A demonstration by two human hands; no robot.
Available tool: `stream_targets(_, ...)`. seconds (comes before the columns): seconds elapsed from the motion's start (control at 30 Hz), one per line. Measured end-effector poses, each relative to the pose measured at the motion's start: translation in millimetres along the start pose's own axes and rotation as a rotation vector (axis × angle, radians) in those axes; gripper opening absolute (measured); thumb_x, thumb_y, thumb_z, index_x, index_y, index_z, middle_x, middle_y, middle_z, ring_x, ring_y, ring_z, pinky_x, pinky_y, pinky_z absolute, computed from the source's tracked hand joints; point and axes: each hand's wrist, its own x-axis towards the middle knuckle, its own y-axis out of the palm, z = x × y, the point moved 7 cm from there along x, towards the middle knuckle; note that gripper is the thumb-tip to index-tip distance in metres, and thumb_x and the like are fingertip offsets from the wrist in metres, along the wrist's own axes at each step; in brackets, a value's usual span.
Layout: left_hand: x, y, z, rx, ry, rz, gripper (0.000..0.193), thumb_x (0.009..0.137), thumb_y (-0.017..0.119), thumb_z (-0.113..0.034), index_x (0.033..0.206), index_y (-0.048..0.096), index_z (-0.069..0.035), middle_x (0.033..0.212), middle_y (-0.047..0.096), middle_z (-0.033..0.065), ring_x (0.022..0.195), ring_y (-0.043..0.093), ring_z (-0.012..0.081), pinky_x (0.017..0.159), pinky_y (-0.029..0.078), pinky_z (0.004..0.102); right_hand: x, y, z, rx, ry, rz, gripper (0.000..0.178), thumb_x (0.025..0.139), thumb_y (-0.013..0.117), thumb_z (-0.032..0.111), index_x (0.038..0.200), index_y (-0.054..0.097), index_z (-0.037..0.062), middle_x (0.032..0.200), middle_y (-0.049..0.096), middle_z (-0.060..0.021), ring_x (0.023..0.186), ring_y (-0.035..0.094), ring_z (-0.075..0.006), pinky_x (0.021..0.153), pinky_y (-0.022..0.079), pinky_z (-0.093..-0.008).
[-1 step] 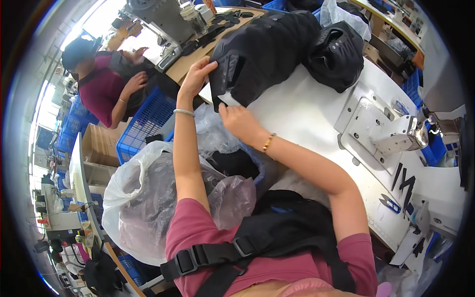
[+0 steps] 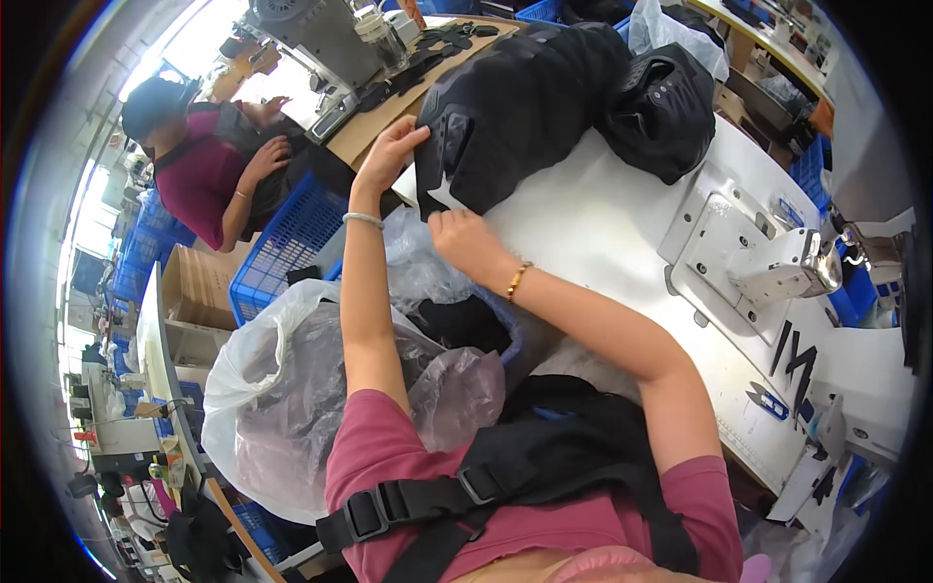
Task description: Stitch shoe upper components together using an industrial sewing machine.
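A long stack of black padded fabric pieces (image 2: 535, 102) lies at the far edge of the white worktable (image 2: 583, 214). The nearest piece has a dark slot and a small white gap at its lower corner. My left hand (image 2: 394, 155) pinches the left edge of that piece, thumb on top. At the lower corner, my right hand (image 2: 471, 246) has its fingers closed on the edge of the same piece. To the right of the stack rests a separate bunched black fabric piece (image 2: 661, 112) with a row of small holes.
A sewing machine arm (image 2: 777, 272), blue thread snips (image 2: 768, 400) and black strips (image 2: 799, 367) are on the right. Below my left arm stands a clear plastic bag (image 2: 282, 408). A blue crate (image 2: 292, 233) and a co-worker (image 2: 199, 175) are on the left.
The near end of the stack has shifted slightly right, and the white gap at its corner looks changed in shape. My right hand has moved slightly down and left.
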Motion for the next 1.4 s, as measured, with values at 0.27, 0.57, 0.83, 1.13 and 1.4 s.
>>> stream_targets(0.27, 49.2, 14.5, 29.0, -0.325, -0.009, 0.082, 0.019, 0.085, 0.064, -0.021, 0.101, 0.056, -0.014, 0.085, 0.052, -0.0072, 0.079, 0.047, 0.0037, 0.072, 0.036, 0.0216, 18.3, 59.3, -27.8, -0.456, 0.166, 0.331, 0.018, 0.071, 0.055, 0.012, 0.081, 0.061, -0.0006, 0.073, 0.057, -0.0096, 0.068, 0.056, -0.0198, 0.058, 0.045, -0.0264)
stream_targets(0.57, 28.4, 112.0, -119.4, 0.465, 0.814, -0.461, 0.020, 0.075, 0.060, -0.003, 0.095, 0.063, -0.005, 0.094, 0.063, 0.0104, 0.090, 0.060, 0.0216, 0.080, 0.046, 0.0316, -3.1, 43.8, -35.1, -0.025, 0.021, 0.368, 0.029, 0.078, 0.051, 0.012, 0.099, 0.061, -0.0051, 0.100, 0.058, -0.0184, 0.095, 0.053, -0.0266, 0.078, 0.044, -0.0316)
stream_targets(0.83, 68.5, 326.3, -132.3, 1.251, 0.812, -0.168, 0.058, 0.078, 0.064, -0.047, 0.094, 0.061, 0.009, 0.097, 0.055, 0.0159, 0.093, 0.050, 0.0295, 0.082, 0.044, 0.0350, -77.9, -76.5, -10.9, 0.020, -0.185, 0.101, 0.016, 0.075, 0.053, 0.013, 0.078, 0.060, -0.0003, 0.089, 0.055, -0.0110, 0.089, 0.053, -0.0235, 0.081, 0.042, -0.0333)
stream_targets(1.13, 80.5, 356.2, -111.1, 1.408, 0.742, -0.251, 0.055, 0.072, 0.068, -0.048, 0.085, 0.064, 0.005, 0.092, 0.056, 0.0141, 0.092, 0.051, 0.0292, 0.080, 0.041, 0.0362, -164.3, -179.4, -84.8, -0.024, 0.192, 0.275, 0.014, 0.073, 0.053, 0.007, 0.085, 0.056, 0.0008, 0.087, 0.053, -0.0112, 0.084, 0.052, -0.0244, 0.077, 0.042, -0.0329)
stream_targets(1.4, 95.8, 312.7, -133.5, 0.369, 0.204, 0.028, 0.025, 0.065, 0.060, -0.014, 0.076, 0.064, 0.008, 0.062, 0.061, 0.0192, 0.063, 0.063, 0.0266, 0.059, 0.050, 0.0308, -184.2, -210.4, -143.4, 0.583, 0.833, -0.114, 0.044, 0.081, 0.060, 0.003, 0.121, 0.042, -0.0019, 0.108, 0.053, -0.0151, 0.093, 0.057, -0.0245, 0.073, 0.050, -0.0329)
